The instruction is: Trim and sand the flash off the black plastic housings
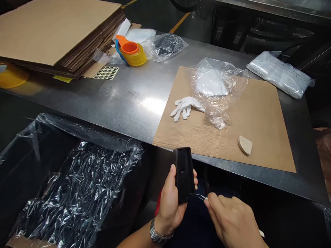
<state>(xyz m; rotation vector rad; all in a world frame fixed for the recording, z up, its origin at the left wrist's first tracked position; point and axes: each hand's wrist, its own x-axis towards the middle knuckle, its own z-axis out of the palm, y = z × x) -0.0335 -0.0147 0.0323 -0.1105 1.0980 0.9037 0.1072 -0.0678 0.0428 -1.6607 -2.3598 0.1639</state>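
Note:
My left hand (pixel 169 199) is wrapped round a black, shallow rectangular plastic part (pixel 184 172), with a small round mark or hole near its middle. The hollow side faces me, and the part is held nearly upright in front of the table edge. My right hand (pixel 230 215) is closed round a thin tool (pixel 200 196) with a bright metal tip; a pale end shows behind the hand. That tip meets the lower right edge of the black part. Its exact kind is hard to make out.
Cardboard (pixel 263 113) covers part of the metal table (pixel 108 106), bearing a white glove (pixel 186 106), a clear plastic bag (pixel 219 86) and a beige block (pixel 245 145). A tape dispenser (pixel 130 48) stands near stacked cardboard (pixel 62 31). Lower left, a bin (pixel 51 125) holds plastic-wrapped items.

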